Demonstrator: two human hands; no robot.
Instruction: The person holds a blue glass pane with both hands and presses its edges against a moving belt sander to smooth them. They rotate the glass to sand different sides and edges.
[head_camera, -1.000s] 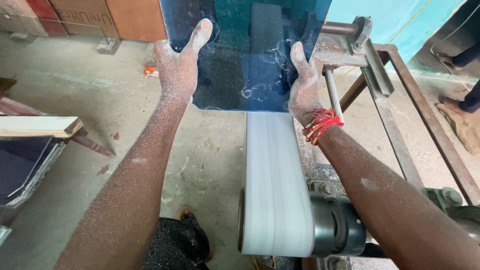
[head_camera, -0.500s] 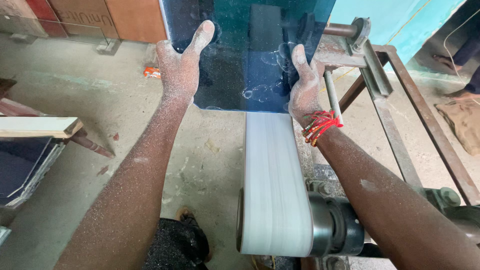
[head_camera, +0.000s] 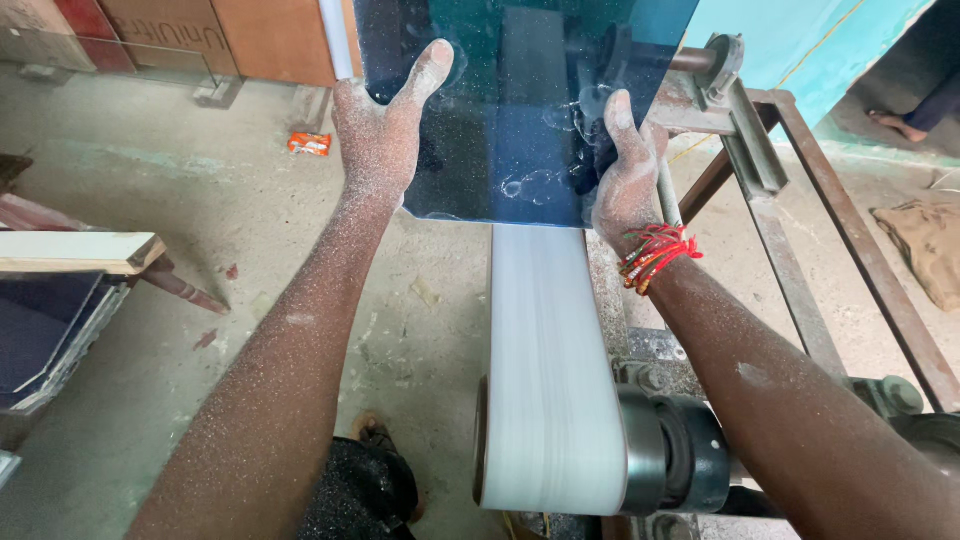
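A dark blue-tinted glass sheet (head_camera: 520, 100) is held flat over a white sanding belt (head_camera: 545, 360) that runs toward me on a metal machine. My left hand (head_camera: 385, 130), dusted with white powder, grips the sheet's left edge, thumb up on its face. My right hand (head_camera: 625, 165) clasps the right edge near the lower corner; a red thread band circles that wrist. The sheet's lower edge lies across the far end of the belt.
The belt wraps a drum beside a dark motor housing (head_camera: 690, 450). A rusty steel frame (head_camera: 800, 230) runs along the right. Stacked boards (head_camera: 70, 255) sit at the left. An orange wrapper (head_camera: 309, 143) lies on the dusty concrete floor. Another person's bare foot (head_camera: 900, 124) shows far right.
The glass sheet and both hands have shifted slightly away from me along the belt. The grip is the same.
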